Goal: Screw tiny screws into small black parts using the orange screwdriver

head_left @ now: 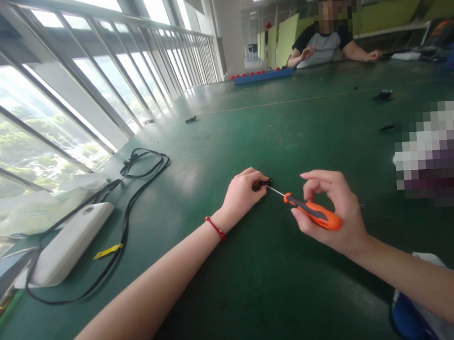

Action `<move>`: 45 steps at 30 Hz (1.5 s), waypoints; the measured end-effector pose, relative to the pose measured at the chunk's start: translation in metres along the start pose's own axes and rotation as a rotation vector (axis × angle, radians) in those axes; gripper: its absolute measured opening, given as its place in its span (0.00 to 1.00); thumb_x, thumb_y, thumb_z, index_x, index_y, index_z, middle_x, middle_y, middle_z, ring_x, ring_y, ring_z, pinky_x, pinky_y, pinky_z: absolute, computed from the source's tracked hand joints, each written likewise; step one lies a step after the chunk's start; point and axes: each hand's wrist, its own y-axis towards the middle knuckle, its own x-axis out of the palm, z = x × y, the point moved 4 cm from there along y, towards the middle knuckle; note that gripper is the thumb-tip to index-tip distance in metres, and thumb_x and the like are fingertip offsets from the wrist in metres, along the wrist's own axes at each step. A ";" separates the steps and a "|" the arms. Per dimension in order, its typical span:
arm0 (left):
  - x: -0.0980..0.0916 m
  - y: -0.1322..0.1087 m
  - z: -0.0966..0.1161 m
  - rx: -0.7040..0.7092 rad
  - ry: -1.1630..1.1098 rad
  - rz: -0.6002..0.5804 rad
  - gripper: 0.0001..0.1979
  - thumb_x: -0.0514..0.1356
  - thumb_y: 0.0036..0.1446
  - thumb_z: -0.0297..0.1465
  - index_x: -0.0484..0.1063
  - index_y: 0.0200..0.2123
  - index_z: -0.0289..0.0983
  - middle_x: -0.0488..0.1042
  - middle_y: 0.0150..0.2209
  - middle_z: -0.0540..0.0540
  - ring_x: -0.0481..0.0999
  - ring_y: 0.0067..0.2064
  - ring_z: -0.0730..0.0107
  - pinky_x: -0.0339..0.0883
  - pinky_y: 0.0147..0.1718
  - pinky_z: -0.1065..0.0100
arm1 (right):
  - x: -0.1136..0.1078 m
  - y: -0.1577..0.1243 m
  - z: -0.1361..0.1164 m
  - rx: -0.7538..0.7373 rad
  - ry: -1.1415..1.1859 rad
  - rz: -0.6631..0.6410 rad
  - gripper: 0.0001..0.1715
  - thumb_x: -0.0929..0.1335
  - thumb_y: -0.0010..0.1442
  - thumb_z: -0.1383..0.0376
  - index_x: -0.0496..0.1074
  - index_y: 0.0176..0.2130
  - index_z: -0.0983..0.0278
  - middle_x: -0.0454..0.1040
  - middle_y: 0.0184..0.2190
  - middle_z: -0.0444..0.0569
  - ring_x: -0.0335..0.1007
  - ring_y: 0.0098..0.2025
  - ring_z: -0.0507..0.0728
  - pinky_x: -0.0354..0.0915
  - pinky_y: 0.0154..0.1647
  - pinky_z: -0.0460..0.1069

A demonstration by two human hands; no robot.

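Note:
My left hand (245, 192), with a red bracelet at the wrist, pinches a small black part (263, 183) near the middle of the green table. An orange and dark grey screwdriver (318, 215) points left, its metal tip meeting the black part at my left fingertips. The screwdriver's handle rests against my right hand (338, 212), whose thumb is below it and whose index finger is raised and curved away from it. Fine details of the black part are too small to tell.
On the left lie a white power strip (74, 239), a looped black cable (128, 210) with a yellow tag and a plastic bag (42, 210) by the railing. A blue rack (263, 76) with red knobs stands far back. A person (327, 43) sits opposite. Small black pieces (383, 95) lie right.

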 end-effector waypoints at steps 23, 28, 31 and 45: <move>0.000 0.000 -0.001 0.006 0.011 -0.002 0.09 0.59 0.54 0.24 0.78 0.37 0.37 0.77 0.38 0.47 0.75 0.36 0.70 0.70 0.37 0.69 | 0.001 0.001 -0.003 0.000 -0.048 -0.067 0.11 0.70 0.54 0.65 0.68 0.39 0.59 0.69 0.22 0.40 0.65 0.22 0.52 0.67 0.30 0.50; -0.001 0.000 0.000 -0.003 0.015 -0.001 0.09 0.60 0.54 0.24 0.78 0.37 0.37 0.77 0.37 0.47 0.75 0.36 0.70 0.70 0.38 0.68 | -0.001 0.000 -0.002 0.031 -0.035 -0.006 0.21 0.70 0.52 0.67 0.66 0.47 0.60 0.72 0.30 0.45 0.70 0.30 0.55 0.68 0.33 0.51; -0.001 0.000 0.001 -0.003 0.012 0.002 0.09 0.59 0.54 0.24 0.78 0.37 0.37 0.77 0.38 0.47 0.75 0.35 0.70 0.70 0.37 0.69 | 0.003 0.000 -0.003 0.013 -0.051 -0.088 0.16 0.70 0.52 0.66 0.67 0.43 0.59 0.67 0.20 0.38 0.65 0.22 0.52 0.66 0.30 0.51; -0.001 -0.001 0.000 -0.001 0.026 0.008 0.09 0.59 0.54 0.24 0.78 0.37 0.38 0.77 0.37 0.47 0.75 0.35 0.70 0.70 0.37 0.69 | 0.000 0.000 -0.004 -0.016 -0.067 0.005 0.10 0.69 0.56 0.66 0.68 0.40 0.58 0.76 0.34 0.47 0.71 0.32 0.55 0.69 0.35 0.51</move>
